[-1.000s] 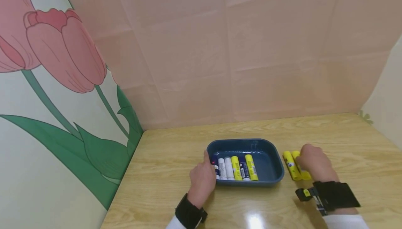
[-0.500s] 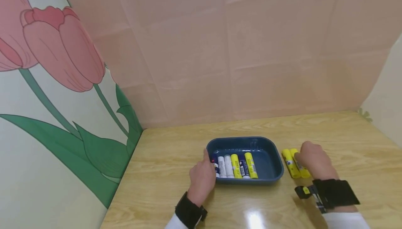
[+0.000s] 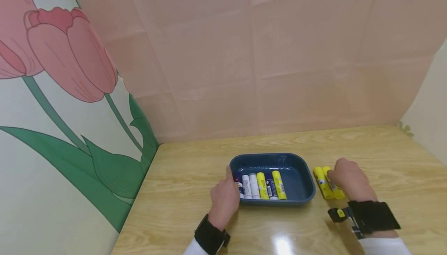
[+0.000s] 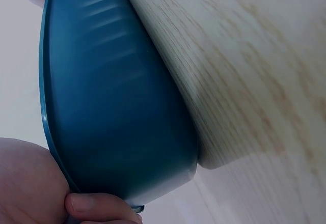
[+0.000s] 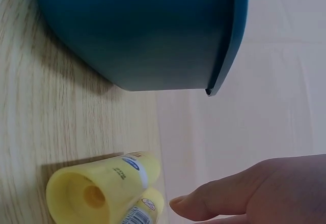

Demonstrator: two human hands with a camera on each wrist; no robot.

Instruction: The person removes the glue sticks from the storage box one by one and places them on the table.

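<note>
A dark blue tray point(image 3: 300, 169) sits mid-table with several glue sticks point(image 3: 262, 186) lying side by side in its left half, some white, some yellow, some blue. My left hand point(image 3: 225, 195) is at the tray's near left corner, its thumb point(image 4: 99, 206) curled on the rim point(image 4: 48, 112). Two yellow glue sticks point(image 3: 322, 183) lie on the table just right of the tray. My right hand point(image 3: 345, 177) hovers over the right one, fingers loosely bent. In the right wrist view my thumb point(image 5: 214, 201) stays apart from the sticks point(image 5: 102, 193) and holds nothing.
The wooden table point(image 3: 384, 150) is boxed in by a pink padded wall point(image 3: 279, 53) at the back and a tulip-painted panel point(image 3: 70, 111) on the left. Bare tabletop lies behind the tray and to the far right.
</note>
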